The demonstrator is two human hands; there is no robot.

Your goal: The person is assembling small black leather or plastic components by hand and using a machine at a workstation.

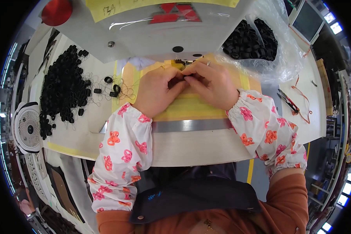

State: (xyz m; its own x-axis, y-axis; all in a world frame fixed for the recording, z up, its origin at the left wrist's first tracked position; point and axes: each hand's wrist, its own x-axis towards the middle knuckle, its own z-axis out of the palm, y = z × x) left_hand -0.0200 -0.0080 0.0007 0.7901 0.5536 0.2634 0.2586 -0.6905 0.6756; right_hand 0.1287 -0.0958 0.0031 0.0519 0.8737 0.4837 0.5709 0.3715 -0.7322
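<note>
My left hand (158, 89) and my right hand (215, 85) meet just in front of the needle area (182, 62) of a grey sewing machine (163, 37). The fingertips of both are pinched together around a small black piece (186, 77). Most of it is hidden by the fingers, so its full shape does not show. Beneath the hands, the machine bed is covered with yellow tape (183, 103). Left of my left hand, a few black fabric loops (114, 90) lie among loose thread.
A big pile of black loops (62, 85) covers the table's left side, beside a white fan (27, 126). At the back right sits a clear plastic bag (288, 54) of black bands (245, 41). Thread snips (288, 102) and an orange cord (306, 105) lie on the right.
</note>
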